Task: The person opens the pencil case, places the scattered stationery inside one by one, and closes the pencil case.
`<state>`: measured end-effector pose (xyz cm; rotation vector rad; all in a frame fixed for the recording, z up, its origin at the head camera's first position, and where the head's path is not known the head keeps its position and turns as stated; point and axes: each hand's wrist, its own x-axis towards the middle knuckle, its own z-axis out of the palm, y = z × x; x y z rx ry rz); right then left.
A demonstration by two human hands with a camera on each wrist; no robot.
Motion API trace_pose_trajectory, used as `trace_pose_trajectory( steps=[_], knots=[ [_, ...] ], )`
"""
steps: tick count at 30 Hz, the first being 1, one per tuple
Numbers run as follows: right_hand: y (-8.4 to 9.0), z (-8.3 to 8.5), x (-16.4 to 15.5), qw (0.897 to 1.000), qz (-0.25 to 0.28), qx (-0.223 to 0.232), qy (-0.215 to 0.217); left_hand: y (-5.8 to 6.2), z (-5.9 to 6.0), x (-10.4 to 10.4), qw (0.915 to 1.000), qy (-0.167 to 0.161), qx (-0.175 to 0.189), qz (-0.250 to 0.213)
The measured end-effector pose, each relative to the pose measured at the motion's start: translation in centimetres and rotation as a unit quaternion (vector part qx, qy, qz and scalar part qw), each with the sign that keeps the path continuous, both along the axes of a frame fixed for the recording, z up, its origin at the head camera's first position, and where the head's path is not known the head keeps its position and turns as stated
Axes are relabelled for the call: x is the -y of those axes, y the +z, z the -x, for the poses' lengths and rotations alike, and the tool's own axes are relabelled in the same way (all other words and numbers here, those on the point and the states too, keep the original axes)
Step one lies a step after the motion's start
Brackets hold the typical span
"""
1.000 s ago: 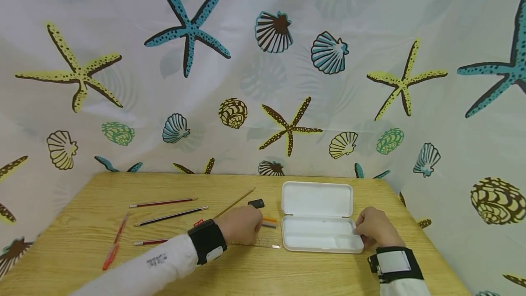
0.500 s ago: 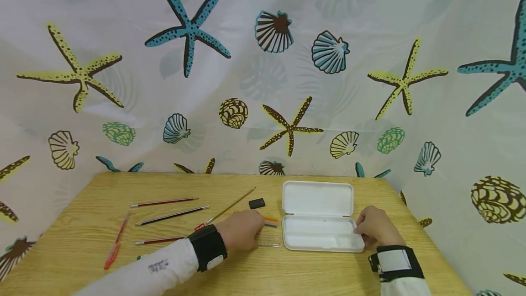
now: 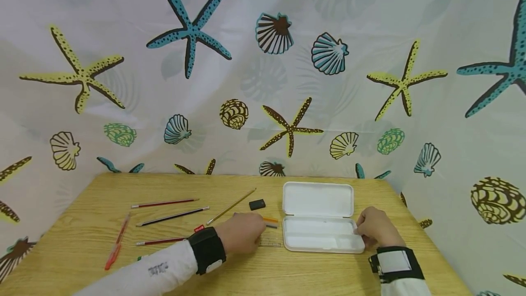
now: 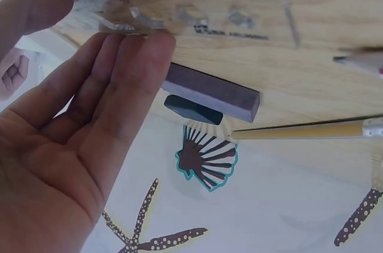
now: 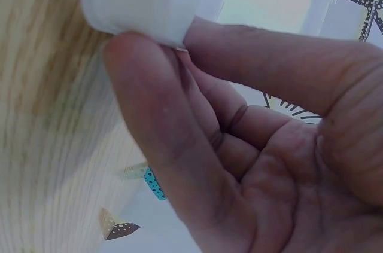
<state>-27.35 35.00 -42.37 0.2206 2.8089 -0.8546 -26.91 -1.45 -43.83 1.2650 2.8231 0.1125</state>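
Observation:
My left hand (image 3: pixel 242 233) is over a clear plastic ruler (image 3: pixel 270 243) on the table. In the left wrist view the ruler (image 4: pixel 197 11) lies between the thumb and fingertips, which pinch its end. Just beyond the fingers is a grey block (image 4: pixel 215 93) with an orange side in the head view. My right hand (image 3: pixel 377 227) grips the right end of a white pencil case (image 3: pixel 318 199), which lies with its lid folded back and nothing in its compartments. In the right wrist view, thumb and index finger (image 5: pixel 149 97) pinch the case's corner (image 5: pixel 131 2).
A small black block (image 3: pixel 257 204) and a yellow pencil (image 3: pixel 231 206) lie behind the left hand. Further left are a dark pencil (image 3: pixel 172 216), two red pencils (image 3: pixel 164 203) and a red pen (image 3: pixel 117 243). A patterned cloth (image 3: pixel 230 72) hangs behind the table.
My left hand has moved slightly toward the near edge, to the ruler, uncovering the black block. The right hand stays on the pencil case.

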Motion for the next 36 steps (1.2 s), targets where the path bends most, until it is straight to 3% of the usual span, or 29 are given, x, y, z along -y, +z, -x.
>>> trace_pose_trajectory(
  steps=[11,14,25,36],
  knots=[
    [-0.4,0.0,-0.2,1.000,-0.003,0.002,0.002,-0.5,-0.2,0.0,0.9948,-0.016,-0.079,0.062],
    [-0.5,0.0,-0.2,1.000,-0.002,0.004,0.001,-0.5,-0.3,0.3,0.9950,-0.007,-0.082,0.057],
    [-0.3,0.0,-0.3,1.000,-0.008,-0.006,0.007,1.9,-0.1,1.2,0.9989,0.003,-0.032,-0.035],
    [-0.1,0.0,-0.1,1.000,-0.004,-0.003,0.002,5.1,1.0,0.2,0.9901,0.008,-0.070,-0.121]
  ],
)
